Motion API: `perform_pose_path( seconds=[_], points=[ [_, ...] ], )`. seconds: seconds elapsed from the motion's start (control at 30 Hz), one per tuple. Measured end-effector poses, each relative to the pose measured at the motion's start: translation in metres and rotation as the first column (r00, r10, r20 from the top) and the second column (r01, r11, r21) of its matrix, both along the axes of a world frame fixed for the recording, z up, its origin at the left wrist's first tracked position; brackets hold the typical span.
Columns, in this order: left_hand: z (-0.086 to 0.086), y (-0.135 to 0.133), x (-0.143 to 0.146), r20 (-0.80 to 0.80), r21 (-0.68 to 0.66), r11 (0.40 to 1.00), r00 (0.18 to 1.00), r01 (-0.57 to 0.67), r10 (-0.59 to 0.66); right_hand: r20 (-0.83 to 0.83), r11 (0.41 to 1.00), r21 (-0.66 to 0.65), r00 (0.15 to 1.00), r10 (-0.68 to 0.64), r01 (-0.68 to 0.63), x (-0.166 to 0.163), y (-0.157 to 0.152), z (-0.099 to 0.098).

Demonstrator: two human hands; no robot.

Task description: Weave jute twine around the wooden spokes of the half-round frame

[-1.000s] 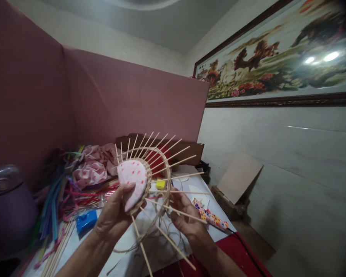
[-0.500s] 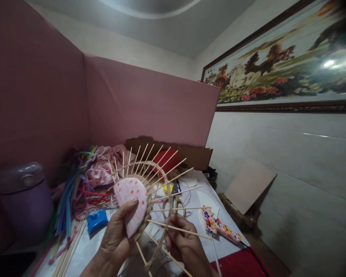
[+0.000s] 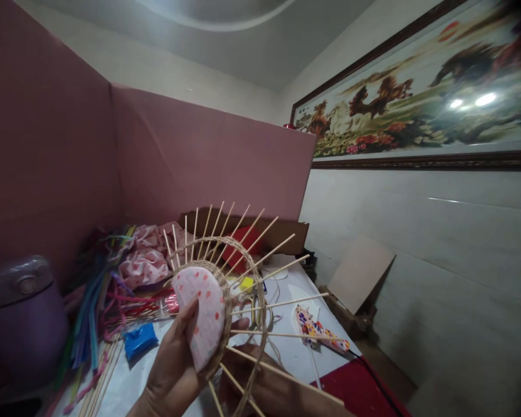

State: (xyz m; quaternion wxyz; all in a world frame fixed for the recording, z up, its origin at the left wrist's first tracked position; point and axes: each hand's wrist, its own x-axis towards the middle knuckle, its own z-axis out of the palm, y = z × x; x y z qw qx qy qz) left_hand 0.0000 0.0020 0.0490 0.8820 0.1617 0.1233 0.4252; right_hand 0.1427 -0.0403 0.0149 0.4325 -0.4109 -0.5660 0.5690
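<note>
My left hand grips a half-round woven frame by its pad, thumb on top. The pad is pale pink cloth with red dots, edged with twine. Thin wooden sticks fan out from its curved side. A braided twine ring crosses the sticks farther out. My right hand is behind the lower sticks, close to the pad's curved edge. A fingertip shows between the sticks; most of its fingers are hidden, so its grip cannot be made out.
A flowered glue gun with a black cord lies right on the white table. Scissors and a yellow block sit behind the frame. Left are a blue packet, coloured strips, pink cloth and a purple container.
My right hand has left the stick it was pinching and moved in behind the lower sticks, towards the pad. The frame has turned slightly in my left hand. The view has shifted right.
</note>
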Motion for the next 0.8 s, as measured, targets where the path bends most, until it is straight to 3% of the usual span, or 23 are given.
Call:
perform_pose_path(
  seconds=[0.1, 0.23, 0.33, 0.43, 0.5, 0.53, 0.67, 0.8],
  points=[
    [0.001, -0.002, -0.001, -0.042, -0.004, 1.000, 0.999, -0.006, 0.006, 0.015, 0.996, -0.048, 0.997, 0.081, -0.080, -0.003, 0.001, -0.003],
    [0.003, 0.002, 0.000, -0.098, -0.032, 0.999, 0.995, -0.015, 0.011, 0.128, 1.000, 0.019, 0.992, 0.020, -0.023, 0.016, -0.004, 0.003],
    [0.004, 0.005, -0.005, -0.134, -0.019, 1.000, 0.991, 0.012, -0.014, 0.299, 0.975, 0.196, 0.940, -0.163, 0.107, 0.044, -0.003, 0.023],
    [0.004, 0.006, -0.012, -0.167, -0.002, 0.999, 0.985, 0.038, -0.038, 0.224, 0.876, 0.262, 0.858, -0.463, 0.405, 0.064, 0.015, 0.044],
    [0.005, 0.003, -0.015, -0.185, -0.014, 0.999, 0.982, 0.048, -0.049, 0.079, 0.781, 0.396, 0.830, -0.553, 0.483, 0.062, 0.037, 0.054],
    [0.005, 0.001, -0.016, -0.194, -0.023, 0.999, 0.980, 0.047, -0.050, 0.004, 0.765, 0.426, 0.845, -0.535, 0.483, 0.057, 0.049, 0.057],
    [0.001, -0.007, -0.021, -0.249, -0.050, 0.999, 0.968, 0.016, -0.028, -0.137, 0.856, 0.418, 0.953, -0.271, 0.304, 0.027, 0.092, 0.060],
    [-0.001, -0.014, -0.041, -0.342, -0.076, 0.993, 0.938, -0.090, 0.059, -0.084, 0.855, 0.424, 0.953, -0.292, 0.299, 0.028, 0.117, 0.048]
  ],
)
